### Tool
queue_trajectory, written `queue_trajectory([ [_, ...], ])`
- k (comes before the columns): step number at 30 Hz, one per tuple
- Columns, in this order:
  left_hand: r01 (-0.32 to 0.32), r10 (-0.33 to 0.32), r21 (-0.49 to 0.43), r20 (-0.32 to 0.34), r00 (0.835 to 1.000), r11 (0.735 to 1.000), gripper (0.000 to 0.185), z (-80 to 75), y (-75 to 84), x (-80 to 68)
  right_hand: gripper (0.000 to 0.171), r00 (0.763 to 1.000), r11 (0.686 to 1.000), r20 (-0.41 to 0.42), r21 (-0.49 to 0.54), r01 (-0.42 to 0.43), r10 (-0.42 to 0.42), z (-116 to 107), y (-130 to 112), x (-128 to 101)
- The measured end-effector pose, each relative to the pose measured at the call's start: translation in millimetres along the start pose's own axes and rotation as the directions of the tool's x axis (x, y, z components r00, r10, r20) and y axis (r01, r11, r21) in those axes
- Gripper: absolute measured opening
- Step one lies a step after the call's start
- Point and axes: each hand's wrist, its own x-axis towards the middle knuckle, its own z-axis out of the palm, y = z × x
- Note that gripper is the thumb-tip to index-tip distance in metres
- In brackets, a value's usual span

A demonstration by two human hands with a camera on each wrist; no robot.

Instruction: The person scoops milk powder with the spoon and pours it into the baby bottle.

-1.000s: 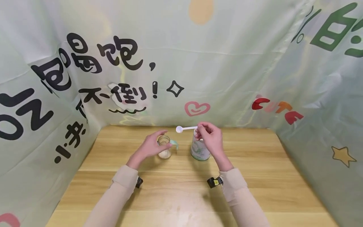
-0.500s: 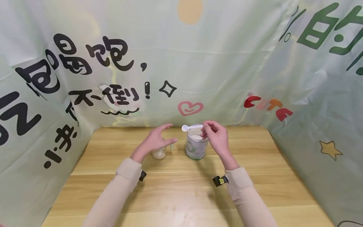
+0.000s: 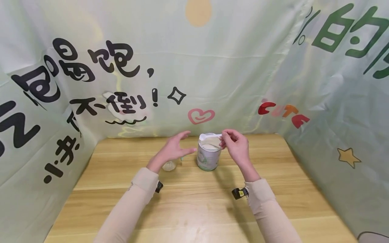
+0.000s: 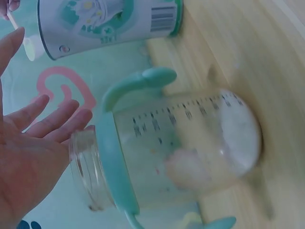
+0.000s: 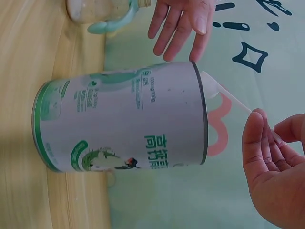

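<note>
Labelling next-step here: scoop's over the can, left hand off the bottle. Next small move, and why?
Probably dip the scoop into the can: the right hand pinches its handle with the bowl at the open rim, powder visible below. The left hand hovers open above the bottle.

A: Count of containers on the worktop [image 3: 194, 209]?

B: Two. One open tin [image 3: 208, 157] with powder inside, one clear bottle [image 3: 170, 165] with teal handles and a little powder at its base.

A: Utensils?

B: One white scoop [image 3: 209, 136].

A: Hands in view?

B: Two: one left hand [image 3: 173, 151], one right hand [image 3: 236, 145]. One black wrist unit on each arm, two in total.
</note>
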Motion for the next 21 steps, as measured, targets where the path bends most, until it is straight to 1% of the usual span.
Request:
queue_trajectory([
  [3,-0.007,0.007,-0.017,0.005,1.0,1.0,0.093,5.8,3.9,4.2,0.022,1.0,1.0,-0.011,-0.008,-0.01,0.01,-3,0,-1],
  [10,0.013,-0.011,-0.035,0.052,0.999,0.999,0.101,21.4,10.0,12.8,0.023,0.999,0.999,-0.02,-0.023,-0.036,0.035,-10,4,-1],
  [17,-0.004,0.006,-0.034,0.051,0.999,0.999,0.105,34.1,13.7,17.6,0.024,0.999,0.998,-0.041,-0.046,-0.035,0.033,-18,7,-1],
  [21,-0.007,0.009,-0.043,0.05,0.999,0.999,0.103,39.6,19.2,19.5,0.024,0.998,0.997,-0.043,-0.064,-0.038,0.035,-22,8,-2],
])
